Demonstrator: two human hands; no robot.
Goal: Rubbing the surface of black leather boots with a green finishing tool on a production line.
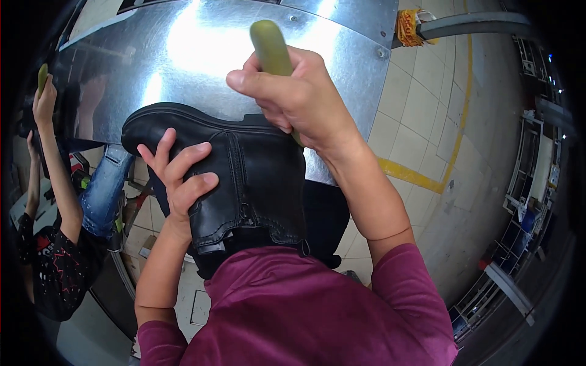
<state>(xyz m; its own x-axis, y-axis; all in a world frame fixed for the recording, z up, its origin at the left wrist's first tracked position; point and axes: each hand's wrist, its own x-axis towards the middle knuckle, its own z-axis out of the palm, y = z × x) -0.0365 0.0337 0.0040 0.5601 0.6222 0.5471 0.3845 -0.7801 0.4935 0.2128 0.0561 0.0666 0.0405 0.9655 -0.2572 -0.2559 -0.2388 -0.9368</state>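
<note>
A black ankle boot point(268, 165) with a side zip rests against my front, its toe to the left and its sole turned to the far side, against the metal table's near edge. My left hand point(177, 168) grips the boot around its forefoot, fingers spread over the upper. My right hand point(290, 91) is closed around a tool with a thick yellow-green handle point(271, 49), above the boot's heel. The handle's rounded end sticks up out of the fist. The tool's working end is hidden behind the hand and the heel, so its kind does not show.
A shiny metal table point(201, 67) lies beyond the boot. At the left a co-worker point(58, 262) in a dark patterned shirt holds up a similar green handle point(43, 79). A grey bar point(476, 24) with yellow wrapping juts out at the right, over the tiled floor point(421, 91).
</note>
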